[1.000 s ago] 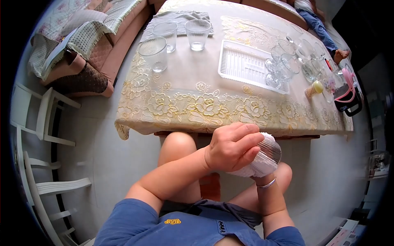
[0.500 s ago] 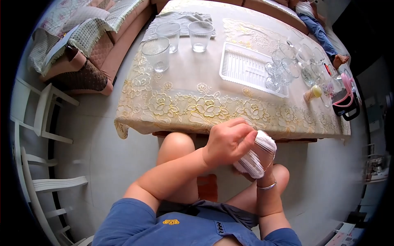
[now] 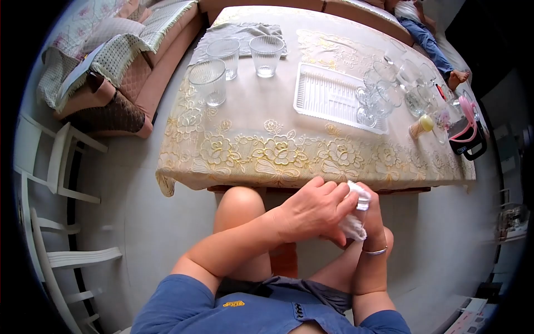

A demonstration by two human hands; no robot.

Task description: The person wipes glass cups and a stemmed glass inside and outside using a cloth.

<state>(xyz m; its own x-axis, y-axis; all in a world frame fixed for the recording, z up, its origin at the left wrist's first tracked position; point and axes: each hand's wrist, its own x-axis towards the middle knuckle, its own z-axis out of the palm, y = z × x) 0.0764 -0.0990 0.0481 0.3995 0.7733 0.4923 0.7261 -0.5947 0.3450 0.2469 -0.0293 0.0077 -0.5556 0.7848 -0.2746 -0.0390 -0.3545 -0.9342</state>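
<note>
Over my lap, just off the table's near edge, both hands are together around a white cloth and a clear ribbed glass. My left hand is closed, its fingers pressing the cloth against the glass. From the other side, my right hand, with a silver bracelet at the wrist, grips the glass. Most of the glass is hidden by the cloth and fingers. Three similar clear ribbed glasses, including the nearest one, stand upright at the table's far left, by a grey folded cloth.
A lace-covered table spans the front. On it lie a white ribbed tray, several stemmed clear glasses, a toothpick holder and a pink-handled black item. White chairs stand left; a person reclines at the back right.
The glass has turned in my hands, so its ribbed side shows far less. My right hand has come up alongside it, and my left hand has moved slightly down. The view has shifted a little.
</note>
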